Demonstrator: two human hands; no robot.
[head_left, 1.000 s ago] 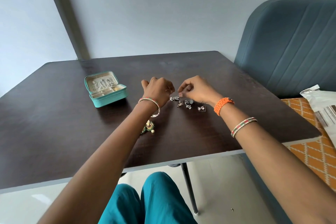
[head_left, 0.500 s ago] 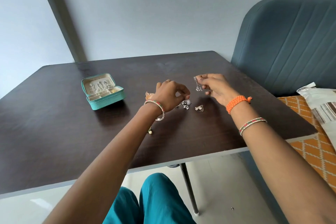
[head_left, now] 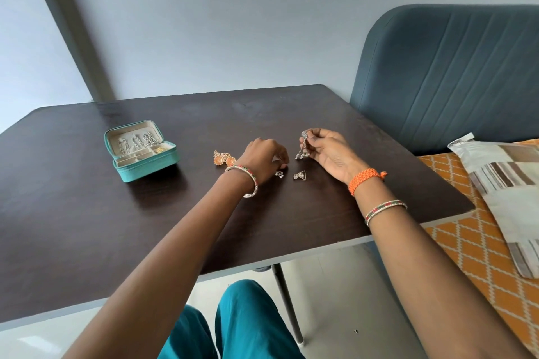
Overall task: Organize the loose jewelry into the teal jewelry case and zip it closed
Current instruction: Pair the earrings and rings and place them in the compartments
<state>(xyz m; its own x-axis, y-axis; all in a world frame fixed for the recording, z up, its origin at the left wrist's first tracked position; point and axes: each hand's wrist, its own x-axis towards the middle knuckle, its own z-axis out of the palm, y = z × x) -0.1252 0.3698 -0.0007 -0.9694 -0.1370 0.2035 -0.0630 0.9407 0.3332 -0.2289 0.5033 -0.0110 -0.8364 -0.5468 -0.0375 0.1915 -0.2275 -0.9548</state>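
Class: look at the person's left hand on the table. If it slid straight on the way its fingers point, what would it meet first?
Probably the small silver piece near the left hand's fingertips, then the triangular earring; depth is uncertain.

teal case [head_left: 145,167], dark table [head_left: 87,227], orange earrings [head_left: 224,159]

setting: a home, likely a living or sitting room. evidence: dark wood-grain tabletop [head_left: 291,221] on slim metal legs; padded blue-grey sofa back [head_left: 455,73] with stitched channels; seat cover [head_left: 472,251] in orange with white lattice print; striped cushion [head_left: 507,183] lying on the seat; plain pale painted wall [head_left: 233,17]; glossy light tiled floor [head_left: 335,300].
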